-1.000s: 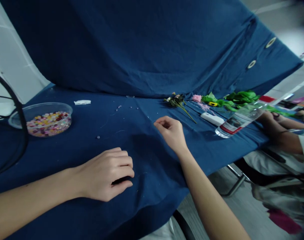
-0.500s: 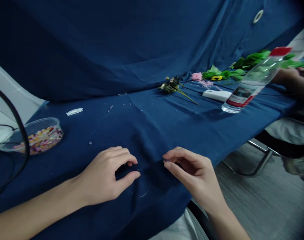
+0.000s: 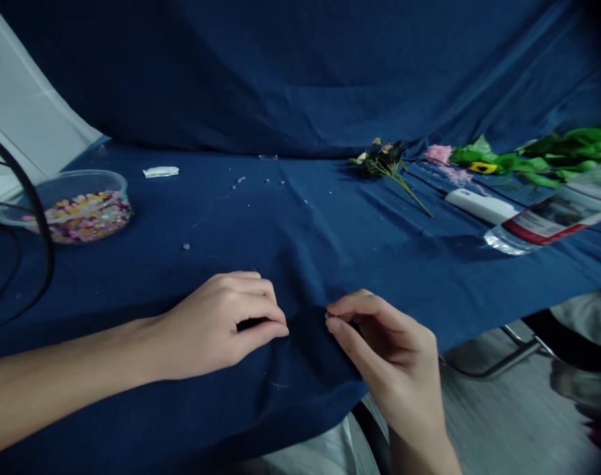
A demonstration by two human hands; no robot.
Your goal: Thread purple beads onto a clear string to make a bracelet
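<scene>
My left hand (image 3: 221, 326) rests on the blue cloth (image 3: 300, 224) near the table's front edge, thumb and fingers pinched together at their tips; what they hold is too thin to make out. My right hand (image 3: 384, 346) is just to its right, thumb and forefinger pinched on something tiny, perhaps a bead. A faint clear thread (image 3: 278, 382) lies on the cloth between and below the hands. A clear plastic tub of coloured beads (image 3: 77, 208) stands at the far left.
Loose beads (image 3: 241, 179) dot the cloth further back. Artificial flowers (image 3: 386, 158) and green leaves (image 3: 542, 155) lie at the right with a white object (image 3: 481, 206) and a tilted water bottle (image 3: 547, 224). A black cable (image 3: 28, 211) loops at left. A white scrap (image 3: 160, 172) lies behind.
My right hand has come back from the middle of the cloth to the front edge beside my left hand, fingers pinched. The left hand's thumb and fingers have closed together.
</scene>
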